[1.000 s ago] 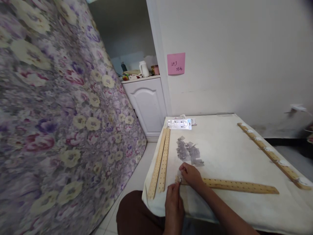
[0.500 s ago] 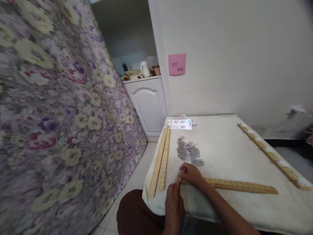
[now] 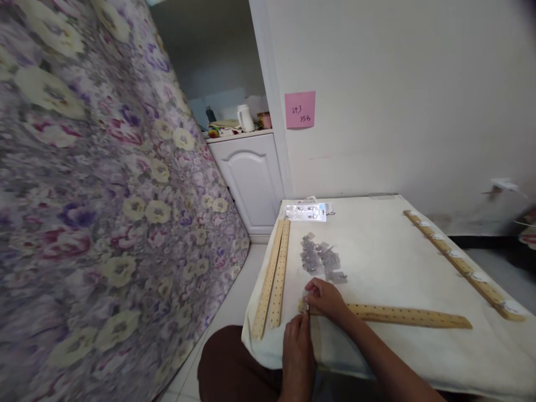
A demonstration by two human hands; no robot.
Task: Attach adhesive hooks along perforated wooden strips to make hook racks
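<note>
My right hand (image 3: 325, 298) rests on the left end of a perforated wooden strip (image 3: 408, 316) lying across the near side of the white-covered table (image 3: 389, 262). Its fingers pinch a small clear packet (image 3: 307, 297) against that end. Just below it, my left hand (image 3: 296, 343) has its fingertips closed at the same packet. A cluster of several small clear packets (image 3: 322, 260) with metal pieces lies just beyond my right hand.
Two more perforated strips (image 3: 273, 273) lie side by side along the table's left edge. Another strip (image 3: 460, 264) with white discs runs along the right side. A blister pack (image 3: 305, 211) sits at the far edge. A floral mattress (image 3: 92, 184) leans on the left.
Both hands stay at the strip's left end with only small finger movements. The view has shifted slightly.
</note>
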